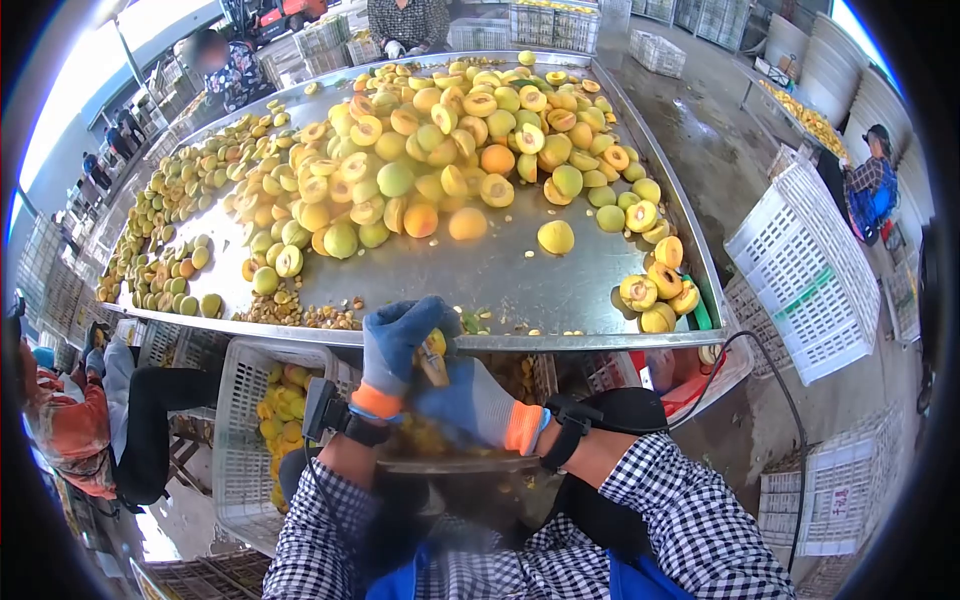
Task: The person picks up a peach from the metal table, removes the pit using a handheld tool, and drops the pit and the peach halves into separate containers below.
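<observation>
My left hand (392,345), in a blue-grey glove with an orange cuff, is closed around a yellow peach (435,343) at the table's near edge. My right hand (468,402), gloved the same way, is closed just below and to the right. A narrow tan piece (434,370) sticks up from its fingers against the fruit; blur hides whether it is a tool handle. Beyond my hands, whole and halved peaches (395,180) lie heaped on the metal table (480,275). Brown pits (300,312) are scattered along its near edge, left of my hands.
Below the table at left stands a white crate (238,450) with yellow fruit. A tilted white crate (805,270) and a black cable (790,410) are at right. Several people are around, including a seated person (85,420) at left and another person (870,190) at right.
</observation>
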`<state>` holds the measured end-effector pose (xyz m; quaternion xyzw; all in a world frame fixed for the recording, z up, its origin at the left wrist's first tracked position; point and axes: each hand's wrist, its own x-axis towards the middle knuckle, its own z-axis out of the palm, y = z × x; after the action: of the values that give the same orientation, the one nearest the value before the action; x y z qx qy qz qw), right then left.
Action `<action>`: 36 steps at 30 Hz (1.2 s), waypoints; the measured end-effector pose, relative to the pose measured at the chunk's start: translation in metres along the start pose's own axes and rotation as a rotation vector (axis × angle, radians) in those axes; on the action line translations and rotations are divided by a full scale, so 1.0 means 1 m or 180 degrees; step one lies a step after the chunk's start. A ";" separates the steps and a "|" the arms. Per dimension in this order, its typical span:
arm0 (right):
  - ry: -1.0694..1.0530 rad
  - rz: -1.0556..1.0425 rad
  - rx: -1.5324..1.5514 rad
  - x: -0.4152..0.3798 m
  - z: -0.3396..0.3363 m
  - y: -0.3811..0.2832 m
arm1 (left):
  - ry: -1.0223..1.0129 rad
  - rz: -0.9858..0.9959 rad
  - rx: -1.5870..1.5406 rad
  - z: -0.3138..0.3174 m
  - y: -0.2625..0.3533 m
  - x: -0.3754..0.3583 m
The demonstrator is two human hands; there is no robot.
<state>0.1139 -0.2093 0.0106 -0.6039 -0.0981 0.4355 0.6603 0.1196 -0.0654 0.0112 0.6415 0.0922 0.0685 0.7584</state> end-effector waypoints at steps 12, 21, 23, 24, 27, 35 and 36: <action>-0.0085 -0.0006 -0.0031 -0.010 -0.006 -0.002 | -0.0302 0.1475 0.1391 -0.003 -0.009 0.000; 0.0095 -0.0326 -0.0030 -0.006 -0.012 0.006 | 0.0124 -0.0173 -0.0170 0.015 -0.003 0.002; 0.0016 -0.0502 -0.0038 -0.005 -0.011 0.010 | -0.0184 -0.0251 0.0022 0.000 -0.009 0.004; 0.0068 -0.0007 0.0201 -0.009 -0.007 0.004 | -0.0185 -0.0311 -0.0229 -0.007 -0.014 0.002; 0.0032 0.0077 -0.0099 -0.013 -0.005 -0.008 | -0.0084 -0.0408 -0.0416 0.000 -0.005 0.001; -0.0032 0.0245 -0.0178 -0.011 -0.012 -0.001 | -0.0465 0.0982 0.1242 -0.003 -0.019 -0.005; 0.0029 0.0144 -0.0040 -0.011 -0.010 0.005 | -0.0268 0.0921 0.1168 0.005 -0.015 -0.008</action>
<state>0.1117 -0.2251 0.0082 -0.6120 -0.0841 0.4469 0.6470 0.1129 -0.0743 -0.0027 0.7774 -0.0215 0.1318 0.6146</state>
